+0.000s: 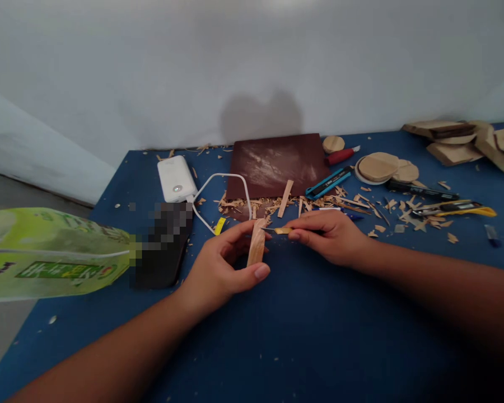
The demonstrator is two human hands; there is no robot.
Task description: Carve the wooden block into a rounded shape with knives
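Observation:
My left hand [218, 266] holds a small upright piece of wood [257, 243] between thumb and fingers, near the middle of the view. From the right, my right hand [334, 235] grips a small knife [282, 230] with a yellowish part and a thin dark tip. That tip points left and meets the wood's upper right side; whether it cuts in is too small to tell. Beyond both hands lies a dark red board [279, 165], with wood shavings [235, 206] along its near edge and a flat wooden strip [285, 198] leaning there.
On the blue table [277, 347], a white power bank [177, 179] with cable, a dark phone [162, 246] and a green bag [59, 254] are left. Rightward lie a teal cutter [330, 183], red-handled knife [341, 155], yellow cutter [466, 209], wooden discs [378, 166] and wood blocks [453, 151].

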